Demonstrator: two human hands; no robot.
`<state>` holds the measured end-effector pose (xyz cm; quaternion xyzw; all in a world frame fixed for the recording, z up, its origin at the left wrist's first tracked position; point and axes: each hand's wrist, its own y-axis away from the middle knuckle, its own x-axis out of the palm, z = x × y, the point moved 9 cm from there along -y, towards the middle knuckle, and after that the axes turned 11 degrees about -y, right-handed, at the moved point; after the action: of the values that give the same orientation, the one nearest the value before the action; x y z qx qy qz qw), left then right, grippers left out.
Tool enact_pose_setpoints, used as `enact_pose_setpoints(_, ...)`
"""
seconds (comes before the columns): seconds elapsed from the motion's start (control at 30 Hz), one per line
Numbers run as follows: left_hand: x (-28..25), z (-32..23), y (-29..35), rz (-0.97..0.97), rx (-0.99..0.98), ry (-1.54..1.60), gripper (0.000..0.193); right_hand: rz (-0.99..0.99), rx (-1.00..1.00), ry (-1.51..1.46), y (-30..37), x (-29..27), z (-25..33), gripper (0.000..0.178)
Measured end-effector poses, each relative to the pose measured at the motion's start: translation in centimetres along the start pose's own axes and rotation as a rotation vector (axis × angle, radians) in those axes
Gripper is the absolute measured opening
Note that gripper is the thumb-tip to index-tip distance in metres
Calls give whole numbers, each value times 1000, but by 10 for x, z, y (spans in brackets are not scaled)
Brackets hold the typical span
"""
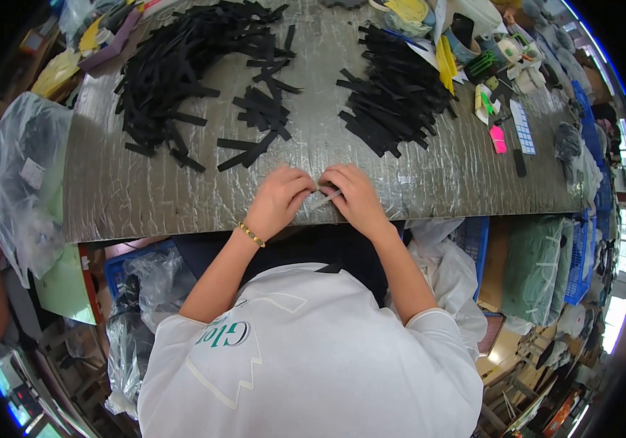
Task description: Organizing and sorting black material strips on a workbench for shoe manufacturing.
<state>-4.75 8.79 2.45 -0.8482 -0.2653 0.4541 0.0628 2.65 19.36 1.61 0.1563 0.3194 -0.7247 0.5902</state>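
Close to the front edge of the table, my two hands meet fingertip to fingertip. A thin, pale translucent strip is pinched in the fingers of my right hand, and one end of it slants down toward the table. My left hand is closed too, its thumb and fingertips at the strip's upper end. Beyond my left hand lies a large heap of black fabric strips, with a smaller loose group beside it. Another pile of black strips, more evenly laid, sits beyond my right hand.
The table has a shiny, wrinkled covering. At its far right are a yellow piece, a pink piece, a white-and-blue card and containers of tools. Plastic bags hang left; a wrapped green bundle stands right.
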Motion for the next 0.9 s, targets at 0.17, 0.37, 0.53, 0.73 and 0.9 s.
enact_pose_setpoints(0.17,2,-3,8,-87,-67,-48,13,-220,110,-16,7,-7,0,25)
enact_pose_setpoints(0.37,3,-6,10,-103,-74,-83,18,-415,293,83,38,-10,-6,21)
enact_pose_setpoints(0.53,6,-7,8,-97,-64,-82,20,-466,334,36,41,-6,-7,17)
enact_pose_setpoints(0.73,7,-8,7,-93,-66,-85,21,-461,358,-4,42,-8,-10,15)
enact_pose_setpoints(0.9,13,-11,3,-14,-29,-147,31,-569,258,-198,34,-39,-6,18)
